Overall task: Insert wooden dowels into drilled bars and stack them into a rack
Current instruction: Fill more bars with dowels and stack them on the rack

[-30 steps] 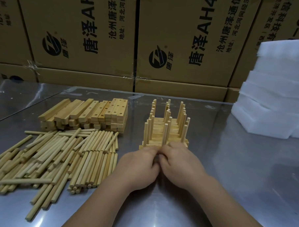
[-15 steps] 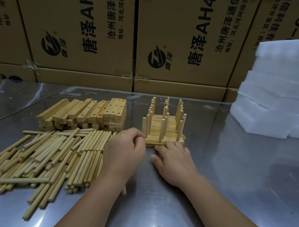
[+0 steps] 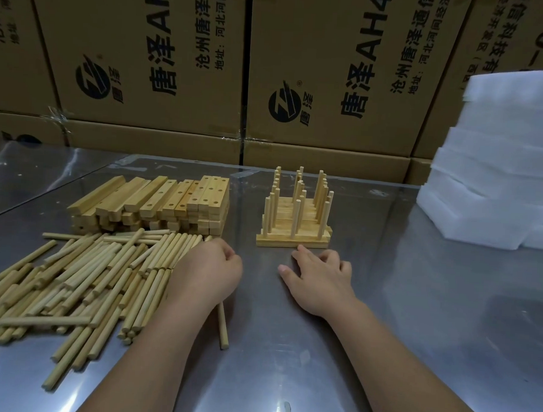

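Note:
The rack (image 3: 293, 238), stacked drilled bars with several upright dowels, stands at mid-table. My right hand (image 3: 320, 279) rests on the table just in front of it, fingers spread and holding nothing. My left hand (image 3: 208, 271) lies at the right edge of the loose dowel pile (image 3: 90, 275) with its fingers curled under; whether they pinch a dowel is hidden. A single dowel (image 3: 223, 325) lies on the table and runs out from under that wrist. The stack of drilled bars (image 3: 171, 201) sits behind the pile.
A wall of printed cardboard boxes (image 3: 177, 61) closes off the back. Stacked white foam sheets (image 3: 499, 169) stand at the right. The shiny metal table (image 3: 430, 321) stretches to the right of my hands.
Both hands have left the front of the rack. The left hand moved left to the edge of the dowel pile, and the right hand drew back and flattened on the table.

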